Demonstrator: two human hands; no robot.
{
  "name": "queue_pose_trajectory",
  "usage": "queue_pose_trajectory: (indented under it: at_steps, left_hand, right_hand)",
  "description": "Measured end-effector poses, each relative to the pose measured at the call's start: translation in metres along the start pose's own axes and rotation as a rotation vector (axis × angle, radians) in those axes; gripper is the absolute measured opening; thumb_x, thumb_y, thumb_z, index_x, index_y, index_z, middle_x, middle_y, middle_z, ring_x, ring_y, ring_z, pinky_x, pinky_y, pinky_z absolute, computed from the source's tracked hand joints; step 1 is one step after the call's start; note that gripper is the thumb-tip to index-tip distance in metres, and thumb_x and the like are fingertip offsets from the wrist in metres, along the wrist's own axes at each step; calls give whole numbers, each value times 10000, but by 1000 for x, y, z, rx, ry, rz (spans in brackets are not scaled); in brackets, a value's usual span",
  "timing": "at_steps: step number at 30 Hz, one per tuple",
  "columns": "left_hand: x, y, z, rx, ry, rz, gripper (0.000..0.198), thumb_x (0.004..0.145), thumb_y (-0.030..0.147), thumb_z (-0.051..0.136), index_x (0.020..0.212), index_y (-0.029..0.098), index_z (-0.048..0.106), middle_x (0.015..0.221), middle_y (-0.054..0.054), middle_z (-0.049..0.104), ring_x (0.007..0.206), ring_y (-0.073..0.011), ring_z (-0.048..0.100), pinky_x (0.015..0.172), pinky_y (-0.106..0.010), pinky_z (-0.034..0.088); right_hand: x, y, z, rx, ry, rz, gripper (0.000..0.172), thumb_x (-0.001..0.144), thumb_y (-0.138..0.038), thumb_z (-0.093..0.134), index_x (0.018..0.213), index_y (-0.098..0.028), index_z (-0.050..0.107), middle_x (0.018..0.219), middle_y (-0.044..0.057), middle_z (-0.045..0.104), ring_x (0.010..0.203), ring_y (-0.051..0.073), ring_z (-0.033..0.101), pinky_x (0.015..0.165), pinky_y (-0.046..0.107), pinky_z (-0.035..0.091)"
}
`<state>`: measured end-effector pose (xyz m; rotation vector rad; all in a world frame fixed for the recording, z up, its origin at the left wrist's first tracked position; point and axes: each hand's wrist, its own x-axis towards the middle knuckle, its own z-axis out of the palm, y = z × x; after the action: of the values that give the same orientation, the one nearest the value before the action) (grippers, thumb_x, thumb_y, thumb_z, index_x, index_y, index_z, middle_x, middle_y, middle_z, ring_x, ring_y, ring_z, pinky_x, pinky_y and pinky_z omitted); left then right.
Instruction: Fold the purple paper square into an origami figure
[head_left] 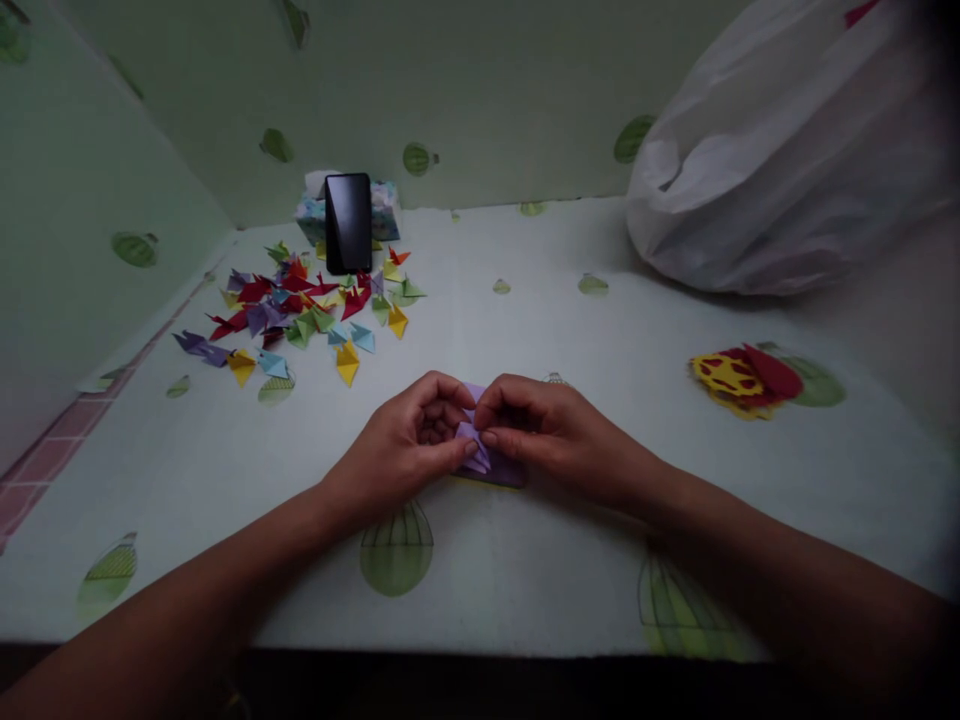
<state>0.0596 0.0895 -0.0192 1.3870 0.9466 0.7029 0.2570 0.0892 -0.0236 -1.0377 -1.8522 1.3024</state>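
- Light purple folded paper [471, 448], small, creased into pointed flaps, held between both hands just above a purple-topped stack [510, 473] near the front of the worktop [540, 590].
- Left hand [412, 430]: fingers curled, thumb pressed on the paper's near side.
- Right hand [551, 430]: thumb and forefinger nearly closed, pinching the paper's right edge.
- Farther off, left: many-coloured folded paper pieces [300, 325] scattered before a black phone [349, 225], which leans against a tissue box [386, 212].
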Motion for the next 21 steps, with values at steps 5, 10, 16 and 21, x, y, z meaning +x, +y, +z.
queue_pose_trajectory:
  at_steps: [5,10,16,21]
  left_hand:
    - [-1,-1,0,83,11,36,258,803,177,698,1015,196,552,848,9,639,739,-115,603,683,-241,496]
    - [0,-1,0,139,8,62,274,799,181,697,1029,202,549,864,-4,655,764,-131,623,686,-248,505]
    - [0,-2,-1,134,-5,63,297,803,190,706,1045,201,534,825,7,645,725,-123,611,672,-248,502]
    - [-1,-2,-2,146,-16,71,302,812,193,699,1063,204,532,835,4,645,741,-132,614,685,-263,509]
  right_hand:
    - [0,0,-1,-11,-9,0,81,828,-121,576,831,-184,628,753,-12,636,684,125,556,645,247,416]
    - [0,0,-3,-77,-14,-46,101,831,-99,574,826,-181,632,792,-6,633,704,122,553,654,246,408]
    - [0,1,-3,-164,-10,-105,105,835,-90,579,826,-176,637,815,-3,633,707,118,547,662,249,394]
    - [0,1,-3,-228,-21,-120,109,841,-78,568,801,-173,603,810,0,613,703,119,528,660,248,380]
